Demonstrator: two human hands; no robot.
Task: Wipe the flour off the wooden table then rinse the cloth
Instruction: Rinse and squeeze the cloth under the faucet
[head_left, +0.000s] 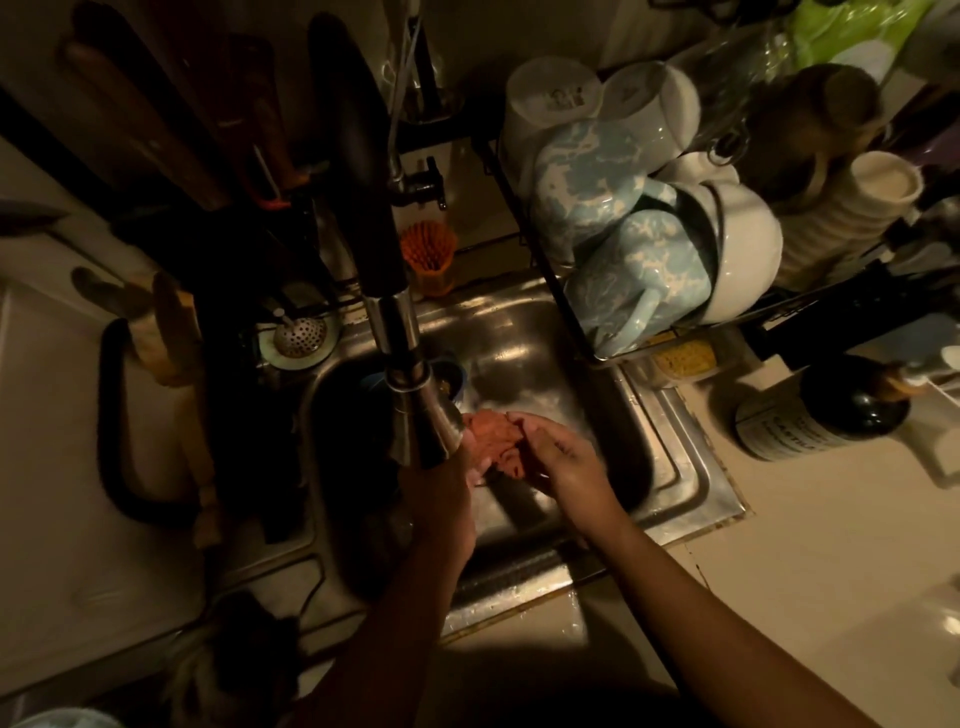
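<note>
The kitchen corner is dim, with warm light falling mostly on the right side. A pale surface (779, 597) surrounds a steel sink (675, 483), and a dark-and-chrome faucet (400, 364) arches over the basin. A black wire dish rack (561, 291) stands just beside the sink, stacked with marbled blue mugs (587, 192) and white bowls (743, 234). A dark pump bottle (821, 410) stands to the right. Long dark-handled utensils (156, 130) stand in shadow on the left against a pale wall (519, 31).

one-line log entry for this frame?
stage: rinse | cloth: below faucet, over sink | right hand: grips cloth | left hand: at cloth, grip hidden
</note>
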